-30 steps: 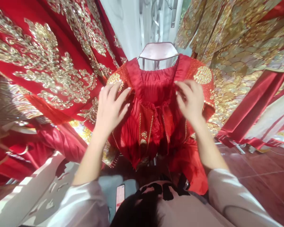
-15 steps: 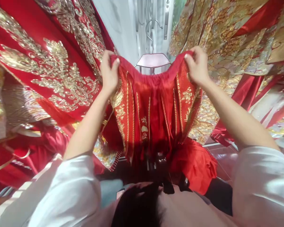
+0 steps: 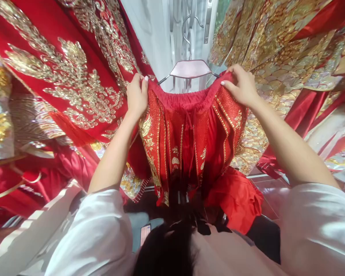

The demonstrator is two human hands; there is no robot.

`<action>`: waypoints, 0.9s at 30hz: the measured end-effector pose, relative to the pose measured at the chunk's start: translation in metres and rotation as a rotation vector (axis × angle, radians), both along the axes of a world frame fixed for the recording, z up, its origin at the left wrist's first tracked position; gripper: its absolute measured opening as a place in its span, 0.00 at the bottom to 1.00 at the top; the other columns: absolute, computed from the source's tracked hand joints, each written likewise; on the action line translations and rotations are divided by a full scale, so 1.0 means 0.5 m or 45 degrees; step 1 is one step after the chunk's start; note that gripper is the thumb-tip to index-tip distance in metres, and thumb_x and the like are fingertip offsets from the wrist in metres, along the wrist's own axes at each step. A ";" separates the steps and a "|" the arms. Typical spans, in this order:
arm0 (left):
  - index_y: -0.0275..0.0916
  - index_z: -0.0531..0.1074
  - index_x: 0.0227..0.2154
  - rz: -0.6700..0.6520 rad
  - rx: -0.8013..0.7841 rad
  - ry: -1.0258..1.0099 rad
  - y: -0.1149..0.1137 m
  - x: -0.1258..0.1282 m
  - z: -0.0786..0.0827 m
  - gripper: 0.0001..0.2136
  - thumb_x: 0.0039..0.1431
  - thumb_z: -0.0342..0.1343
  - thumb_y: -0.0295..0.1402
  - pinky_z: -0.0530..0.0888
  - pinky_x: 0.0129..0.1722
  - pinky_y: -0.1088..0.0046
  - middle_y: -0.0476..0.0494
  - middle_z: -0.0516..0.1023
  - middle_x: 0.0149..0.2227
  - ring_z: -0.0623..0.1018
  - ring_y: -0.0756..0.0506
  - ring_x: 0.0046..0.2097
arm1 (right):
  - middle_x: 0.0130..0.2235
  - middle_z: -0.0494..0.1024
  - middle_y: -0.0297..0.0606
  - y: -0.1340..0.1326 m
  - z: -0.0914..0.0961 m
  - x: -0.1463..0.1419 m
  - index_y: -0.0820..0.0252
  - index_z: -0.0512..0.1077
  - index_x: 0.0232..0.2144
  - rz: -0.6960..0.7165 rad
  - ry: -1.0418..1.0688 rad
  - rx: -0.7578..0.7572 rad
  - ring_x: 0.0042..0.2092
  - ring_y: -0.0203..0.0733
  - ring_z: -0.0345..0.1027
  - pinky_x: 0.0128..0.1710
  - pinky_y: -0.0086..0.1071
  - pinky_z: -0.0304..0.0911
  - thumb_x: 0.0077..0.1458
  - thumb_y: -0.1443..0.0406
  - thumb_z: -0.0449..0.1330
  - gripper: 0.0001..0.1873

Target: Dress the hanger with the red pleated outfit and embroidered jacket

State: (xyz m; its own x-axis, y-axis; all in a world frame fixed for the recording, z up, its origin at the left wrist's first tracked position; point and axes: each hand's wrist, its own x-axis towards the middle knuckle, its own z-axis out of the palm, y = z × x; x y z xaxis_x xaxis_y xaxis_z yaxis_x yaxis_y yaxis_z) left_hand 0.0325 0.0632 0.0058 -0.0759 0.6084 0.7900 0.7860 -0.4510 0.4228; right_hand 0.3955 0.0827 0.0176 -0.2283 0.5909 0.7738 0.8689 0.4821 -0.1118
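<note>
A red skirt (image 3: pixel 189 134) with gold embroidery and gold trim lines hangs spread out in front of me, its gathered waistband toward the top. My left hand (image 3: pixel 137 96) grips the waistband's left end, thumb pressed on the edge. At the right end my right hand (image 3: pixel 241 85) holds the same band between thumb and fingers. Just behind the waistband is a hanger (image 3: pixel 191 69) with a pale pink centre plate, thin metal arms and a metal hook. The arms' ends are hidden at the skirt and my hands.
Red garments with gold beadwork (image 3: pixel 83 80) hang on the left. On the right hang gold sequined garments (image 3: pixel 276 73). A crumpled red cloth (image 3: pixel 238 199) lies below the skirt on the right. A phone (image 3: pixel 145 233) shows low near my body.
The skirt's waistband has dropped a little below the hanger plate, showing more of the hanger's arms. Ties at the waistband's middle now show. Both hands still hold the band.
</note>
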 end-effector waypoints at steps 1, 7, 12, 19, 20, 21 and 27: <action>0.44 0.68 0.41 0.001 0.011 0.019 -0.004 0.000 -0.003 0.18 0.66 0.38 0.50 0.66 0.47 0.62 0.43 0.74 0.39 0.73 0.40 0.46 | 0.41 0.76 0.44 -0.003 -0.001 -0.001 0.63 0.65 0.50 0.011 0.006 0.001 0.44 0.43 0.68 0.46 0.37 0.57 0.59 0.51 0.54 0.25; 0.38 0.68 0.47 0.145 0.233 0.127 -0.111 0.089 -0.073 0.17 0.67 0.40 0.41 0.63 0.54 0.59 0.38 0.70 0.52 0.64 0.41 0.59 | 0.47 0.75 0.47 -0.101 -0.077 -0.072 0.57 0.68 0.49 0.022 0.310 0.270 0.48 0.50 0.67 0.47 0.44 0.60 0.59 0.54 0.52 0.19; 0.35 0.73 0.33 0.133 -0.338 0.298 -0.171 0.200 -0.153 0.17 0.63 0.46 0.43 0.68 0.40 0.64 0.36 0.76 0.36 0.75 0.39 0.40 | 0.24 0.73 0.37 -0.170 -0.183 -0.188 0.60 0.73 0.31 -0.033 0.453 -0.160 0.27 0.39 0.64 0.31 0.34 0.59 0.54 0.52 0.56 0.16; 0.39 0.73 0.31 0.036 -0.529 0.172 -0.159 0.232 -0.206 0.12 0.64 0.47 0.37 0.64 0.31 0.71 0.41 0.78 0.35 0.77 0.41 0.37 | 0.17 0.65 0.29 -0.121 -0.252 -0.241 0.61 0.69 0.21 0.557 1.008 -0.636 0.21 0.31 0.55 0.26 0.28 0.52 0.45 0.52 0.61 0.18; 0.39 0.73 0.32 0.020 -0.516 0.118 -0.155 0.233 -0.209 0.12 0.64 0.48 0.40 0.64 0.30 0.71 0.41 0.78 0.36 0.77 0.41 0.38 | 0.17 0.65 0.29 -0.120 -0.259 -0.242 0.61 0.68 0.20 0.634 1.068 -0.670 0.21 0.31 0.56 0.25 0.27 0.52 0.45 0.51 0.61 0.19; 0.39 0.73 0.33 -0.003 -0.499 0.076 -0.150 0.233 -0.211 0.13 0.63 0.49 0.41 0.63 0.30 0.71 0.41 0.78 0.37 0.77 0.41 0.38 | 0.18 0.67 0.30 -0.122 -0.265 -0.243 0.61 0.68 0.20 0.678 1.106 -0.689 0.21 0.31 0.57 0.25 0.27 0.53 0.46 0.51 0.60 0.19; 0.37 0.71 0.25 -0.207 -0.451 0.026 -0.151 0.223 -0.226 0.14 0.65 0.46 0.32 0.63 0.29 0.73 0.42 0.77 0.29 0.74 0.46 0.30 | 0.25 0.76 0.37 -0.159 -0.279 -0.241 0.61 0.74 0.24 0.586 1.162 -0.635 0.29 0.38 0.69 0.33 0.30 0.63 0.50 0.53 0.59 0.17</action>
